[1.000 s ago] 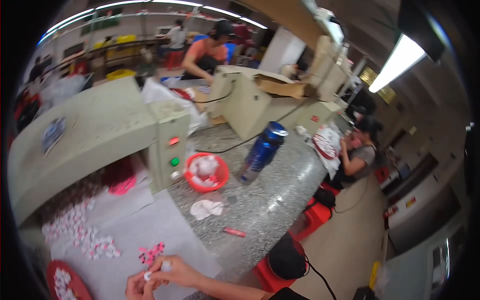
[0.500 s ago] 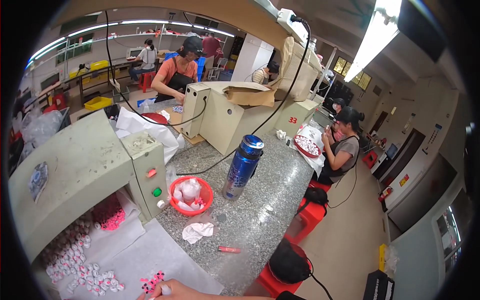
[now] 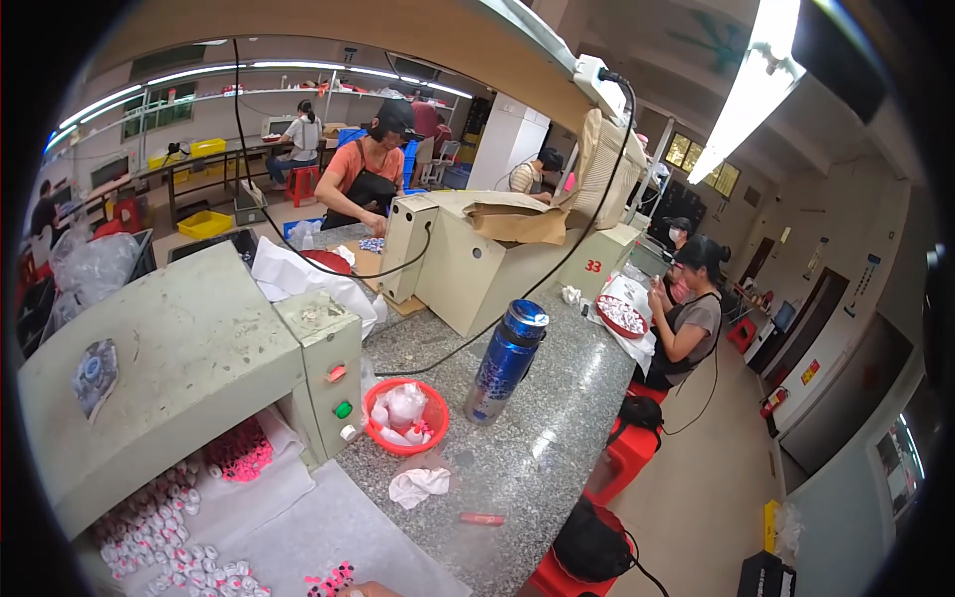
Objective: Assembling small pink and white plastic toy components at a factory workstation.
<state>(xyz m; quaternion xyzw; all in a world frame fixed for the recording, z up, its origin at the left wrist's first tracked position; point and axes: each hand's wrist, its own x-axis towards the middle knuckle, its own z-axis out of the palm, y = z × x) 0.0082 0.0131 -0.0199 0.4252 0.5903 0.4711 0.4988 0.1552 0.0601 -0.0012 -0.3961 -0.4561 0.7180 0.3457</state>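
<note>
Only a sliver of my right hand (image 3: pixel 370 590) shows at the lower edge, its fingers mostly cut off. It is beside a small cluster of pink and black pieces (image 3: pixel 329 578) on a white sheet (image 3: pixel 288 527). Left of these lie many small white pieces with pink and dark marks (image 3: pixel 169 532). A heap of bright pink pieces (image 3: pixel 241 453) rests partly under the opening of a pale green machine (image 3: pixel 169 348). My left hand is out of view.
A red bowl (image 3: pixel 374 434) with white bottles and a blue flask (image 3: pixel 505 363) stand on the speckled table (image 3: pixel 557 398). Nearby lie a crumpled tissue (image 3: pixel 418 486) and a red tube (image 3: pixel 481 518). A black cable (image 3: pixel 468 338) crosses the tabletop. Co-workers sit beyond; red stools (image 3: pixel 622 463) line the right side.
The view has shifted, so the table's things appear further right and lower. My right hand, earlier showing fingers and a pale object by the pink pieces, has almost left the picture.
</note>
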